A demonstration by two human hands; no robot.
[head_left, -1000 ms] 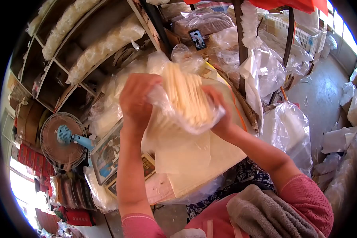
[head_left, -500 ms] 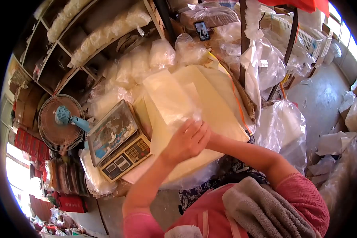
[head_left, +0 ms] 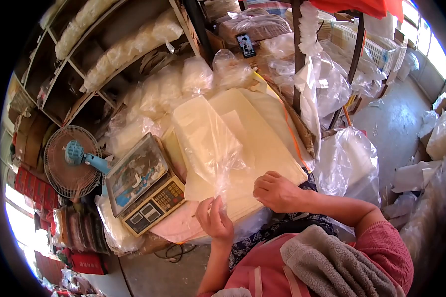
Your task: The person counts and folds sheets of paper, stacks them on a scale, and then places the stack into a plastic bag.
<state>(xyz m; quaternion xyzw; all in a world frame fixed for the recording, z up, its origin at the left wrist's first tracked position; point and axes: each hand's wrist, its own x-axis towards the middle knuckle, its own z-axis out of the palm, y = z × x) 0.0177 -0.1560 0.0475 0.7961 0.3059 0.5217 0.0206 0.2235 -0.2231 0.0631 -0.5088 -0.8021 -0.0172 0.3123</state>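
A clear plastic bag (head_left: 208, 128) with pale contents lies on a stack of cream sheets (head_left: 275, 153). Its gathered neck runs down toward me. My left hand (head_left: 215, 218) pinches the end of that neck between thumb and fingers. To the right, my right hand (head_left: 278, 192) is closed with curled fingers, low over the near part of the sheets. Whatever its fingers may hold is hidden. Left of the bag stands a digital scale (head_left: 153, 203), its metal pan (head_left: 136, 175) holding scraps of paper or plastic.
A blue fan (head_left: 74, 153) stands left of the scale. Filled plastic bags (head_left: 198, 74) line the table's back, below shelves (head_left: 69, 62) with more bags. A phone (head_left: 245, 45) is propped behind. Large clear bags (head_left: 349, 161) hang at the right beside a metal post (head_left: 297, 54).
My hands were together at the bag's neck and are now apart. The left has moved down with the neck end; the right has gone to the right. The bag's neck now shows, stretched out.
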